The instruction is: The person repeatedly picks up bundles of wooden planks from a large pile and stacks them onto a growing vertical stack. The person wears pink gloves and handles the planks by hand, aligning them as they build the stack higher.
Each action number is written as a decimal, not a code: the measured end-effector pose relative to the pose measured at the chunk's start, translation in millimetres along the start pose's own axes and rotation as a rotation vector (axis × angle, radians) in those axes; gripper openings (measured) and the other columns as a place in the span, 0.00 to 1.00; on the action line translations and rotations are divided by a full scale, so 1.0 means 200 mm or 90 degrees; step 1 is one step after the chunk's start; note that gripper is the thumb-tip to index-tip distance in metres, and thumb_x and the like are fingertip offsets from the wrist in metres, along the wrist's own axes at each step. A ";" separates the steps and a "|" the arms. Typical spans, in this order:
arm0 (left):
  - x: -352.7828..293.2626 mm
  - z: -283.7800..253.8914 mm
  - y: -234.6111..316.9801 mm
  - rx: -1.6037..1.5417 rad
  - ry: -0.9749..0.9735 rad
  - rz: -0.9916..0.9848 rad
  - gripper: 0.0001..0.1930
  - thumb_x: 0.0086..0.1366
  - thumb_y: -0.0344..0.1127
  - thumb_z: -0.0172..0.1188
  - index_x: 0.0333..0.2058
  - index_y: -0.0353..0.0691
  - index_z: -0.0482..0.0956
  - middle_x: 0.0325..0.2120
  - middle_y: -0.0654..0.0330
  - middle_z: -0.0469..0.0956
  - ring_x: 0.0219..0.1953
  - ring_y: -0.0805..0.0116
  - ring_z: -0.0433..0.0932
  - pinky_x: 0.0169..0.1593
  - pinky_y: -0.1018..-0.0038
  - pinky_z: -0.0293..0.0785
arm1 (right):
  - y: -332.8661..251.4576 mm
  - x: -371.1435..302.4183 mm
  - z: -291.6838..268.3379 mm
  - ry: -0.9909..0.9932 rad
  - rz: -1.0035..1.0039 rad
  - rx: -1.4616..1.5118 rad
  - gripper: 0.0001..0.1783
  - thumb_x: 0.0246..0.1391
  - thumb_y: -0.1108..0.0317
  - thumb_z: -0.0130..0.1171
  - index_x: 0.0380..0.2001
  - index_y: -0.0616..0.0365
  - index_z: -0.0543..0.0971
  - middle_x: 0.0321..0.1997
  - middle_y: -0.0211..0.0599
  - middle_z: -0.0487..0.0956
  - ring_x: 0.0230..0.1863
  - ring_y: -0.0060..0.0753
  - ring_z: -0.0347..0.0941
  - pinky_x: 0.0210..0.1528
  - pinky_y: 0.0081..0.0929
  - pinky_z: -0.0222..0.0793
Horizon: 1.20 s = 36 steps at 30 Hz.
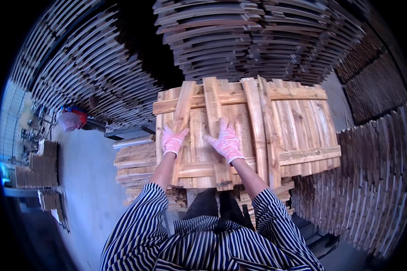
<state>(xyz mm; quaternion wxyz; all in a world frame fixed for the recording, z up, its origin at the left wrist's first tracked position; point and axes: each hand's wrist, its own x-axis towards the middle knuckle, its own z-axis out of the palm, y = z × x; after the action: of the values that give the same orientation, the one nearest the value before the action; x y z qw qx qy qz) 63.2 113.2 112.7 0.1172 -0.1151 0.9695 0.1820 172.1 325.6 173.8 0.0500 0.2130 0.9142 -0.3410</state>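
Observation:
Both my hands wear pink-and-white knit gloves and are over a panel of side-by-side wooden boards (298, 122) with two cross battens. My left hand (172, 140) lies at a loose plank (184, 104) on the panel's left part, thumb apart from the fingers. To its right, my right hand (227, 143) is spread over a second loose plank (211, 97), its thumb reaching across the wood. Both hands look open, though the undersides of the fingers are hidden. Two more loose planks (254, 113) lie across the battens farther right.
Cut boards (135, 156) are piled under the panel's left side. Tall stacks of slats (212, 36) rise behind it, with more stacked wood (362, 189) at right. A person in red (79, 117) is at far left, beside the grey floor (86, 167).

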 end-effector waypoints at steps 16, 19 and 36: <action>0.12 -0.14 -0.25 -0.317 -0.117 0.140 0.47 0.60 0.42 0.75 0.71 0.29 0.59 0.62 0.45 0.74 0.64 0.57 0.72 0.67 0.67 0.67 | -0.31 0.10 0.49 0.085 -0.115 -0.145 0.40 0.54 0.47 0.65 0.67 0.50 0.69 0.60 0.60 0.71 0.59 0.59 0.70 0.59 0.51 0.69; 0.20 -0.17 -0.44 -0.429 -0.168 0.189 0.50 0.59 0.40 0.76 0.72 0.29 0.54 0.64 0.45 0.71 0.65 0.59 0.71 0.69 0.68 0.64 | -0.42 0.02 0.55 0.038 -0.185 -0.054 0.39 0.57 0.47 0.62 0.68 0.52 0.69 0.66 0.62 0.68 0.66 0.60 0.66 0.67 0.51 0.64; 0.33 -0.25 -0.35 -0.531 -0.333 0.269 0.52 0.54 0.31 0.76 0.74 0.36 0.54 0.64 0.50 0.73 0.62 0.60 0.74 0.66 0.69 0.69 | -0.16 0.09 0.42 0.143 -0.019 -0.064 0.44 0.59 0.41 0.59 0.71 0.52 0.63 0.73 0.66 0.60 0.73 0.64 0.59 0.72 0.56 0.54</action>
<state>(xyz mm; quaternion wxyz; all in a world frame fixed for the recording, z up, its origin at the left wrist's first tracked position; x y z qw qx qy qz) 10.4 19.5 118.6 0.2604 0.0949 0.7553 0.5939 138.8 257.2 125.1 -0.0475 0.2334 0.9332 -0.2691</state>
